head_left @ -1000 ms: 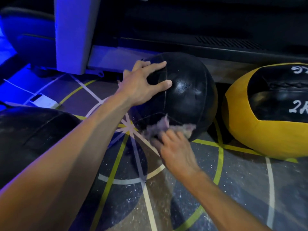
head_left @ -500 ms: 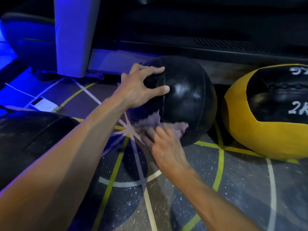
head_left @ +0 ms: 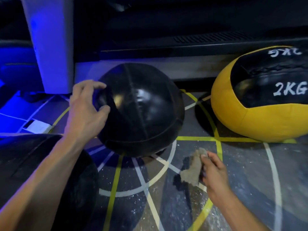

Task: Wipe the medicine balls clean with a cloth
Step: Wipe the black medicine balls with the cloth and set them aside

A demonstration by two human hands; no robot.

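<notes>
A black medicine ball (head_left: 141,110) sits on the floor at centre. My left hand (head_left: 86,110) grips its left side, fingers and thumb curled against the leather. My right hand (head_left: 215,174) is down to the right of the ball and apart from it, holding a small greyish cloth (head_left: 193,169) above the floor. A yellow and black medicine ball (head_left: 260,120) marked 2KG lies at the right. Part of another black ball (head_left: 41,172) shows at the lower left under my forearm.
The dark speckled floor (head_left: 250,180) carries white and yellow painted lines. A pale pillar (head_left: 50,44) stands behind on the left, lit blue. A dark low ledge (head_left: 183,47) runs along the back. A white flat object (head_left: 38,126) lies on the floor at the left.
My right hand has lifted the cloth off the ball's lower front and drawn back to the right. The ball has turned under my left hand, which has slid to its left side.
</notes>
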